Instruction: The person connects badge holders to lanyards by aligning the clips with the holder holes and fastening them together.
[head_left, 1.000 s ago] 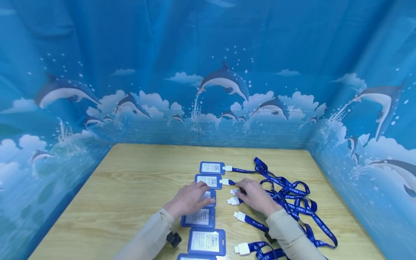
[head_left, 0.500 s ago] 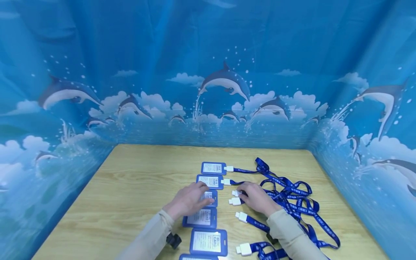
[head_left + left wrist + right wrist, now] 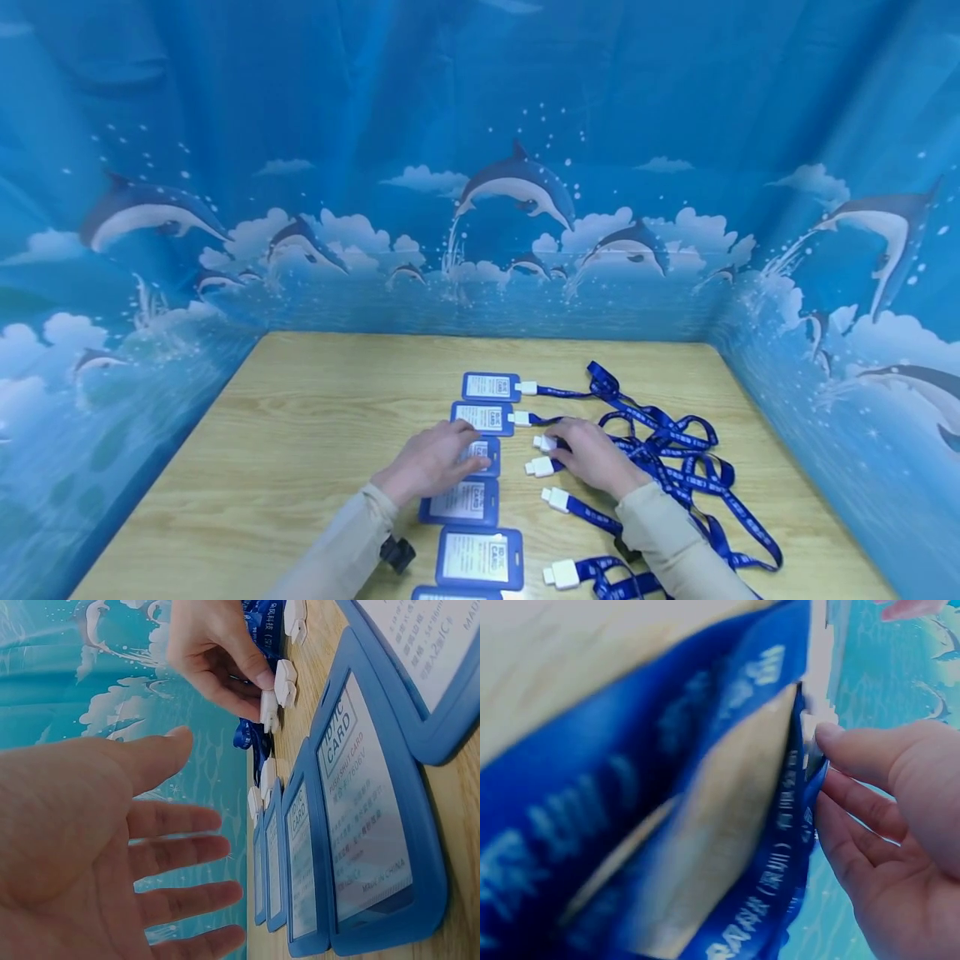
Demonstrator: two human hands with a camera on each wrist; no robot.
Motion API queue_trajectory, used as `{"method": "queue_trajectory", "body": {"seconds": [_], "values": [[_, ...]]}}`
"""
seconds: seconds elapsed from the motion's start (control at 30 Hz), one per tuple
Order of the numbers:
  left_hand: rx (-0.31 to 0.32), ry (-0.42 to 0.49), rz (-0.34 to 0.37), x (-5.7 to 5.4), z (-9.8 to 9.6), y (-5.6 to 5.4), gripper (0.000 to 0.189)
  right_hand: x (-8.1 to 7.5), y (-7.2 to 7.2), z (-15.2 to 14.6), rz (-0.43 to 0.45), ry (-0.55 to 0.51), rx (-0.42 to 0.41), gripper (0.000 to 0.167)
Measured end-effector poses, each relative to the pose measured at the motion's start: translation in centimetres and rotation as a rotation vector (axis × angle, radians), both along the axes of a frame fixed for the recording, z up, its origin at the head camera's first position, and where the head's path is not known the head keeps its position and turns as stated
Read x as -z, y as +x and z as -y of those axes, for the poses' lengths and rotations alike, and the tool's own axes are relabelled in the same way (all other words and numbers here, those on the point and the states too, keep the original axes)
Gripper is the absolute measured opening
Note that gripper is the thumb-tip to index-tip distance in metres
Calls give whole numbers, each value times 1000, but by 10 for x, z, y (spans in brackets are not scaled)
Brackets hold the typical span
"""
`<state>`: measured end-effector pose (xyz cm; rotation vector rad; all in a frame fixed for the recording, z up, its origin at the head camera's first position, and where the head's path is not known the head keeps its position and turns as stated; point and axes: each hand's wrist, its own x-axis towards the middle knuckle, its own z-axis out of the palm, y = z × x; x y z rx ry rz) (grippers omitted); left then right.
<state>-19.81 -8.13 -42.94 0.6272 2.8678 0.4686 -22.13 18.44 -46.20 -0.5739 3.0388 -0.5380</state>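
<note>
My left hand [image 3: 431,460] hovers over a blue card holder [image 3: 490,458], the third from the back in a column. Its fingers look extended and spread in the left wrist view, with nothing between them. Across a narrow gap, my right hand [image 3: 591,457] pinches the white plastic clip [image 3: 268,711] of a blue lanyard between thumb and fingers. That lanyard's printed strap [image 3: 769,877] runs down from the fingers in the right wrist view. Another white clip [image 3: 540,467] lies just in front of the pinched one. Part of the third card holder is hidden by the left hand.
Two card holders at the back, the farthest [image 3: 490,387] and its neighbour [image 3: 480,418], have lanyard clips attached. More card holders [image 3: 478,557] lie nearer. Loose clips [image 3: 561,573] and tangled straps [image 3: 675,450] spread rightward. A dolphin-print curtain [image 3: 480,208] encloses the wooden table [image 3: 300,417].
Both hands stay almost where they were. The right hand shifts only slightly, showing a little more of the pinched white clip.
</note>
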Motion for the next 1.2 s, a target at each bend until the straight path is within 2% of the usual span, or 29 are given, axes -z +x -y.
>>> {"method": "queue_trajectory", "body": {"seconds": [0.17,0.33,0.63,0.87,1.2], "values": [[59,-8,1,1,3,1,47,-11,1,-2,-48,-21,-28,30],[95,-26,33,4,6,2,49,-20,1,-2,-89,-24,-52,28],[182,-129,62,5,9,5,45,-25,3,2,-96,-12,-93,28],[178,-145,101,4,10,7,48,-25,3,3,-81,-13,-92,28],[178,-151,96,6,9,7,50,-22,1,5,-56,-17,-120,28]]}}
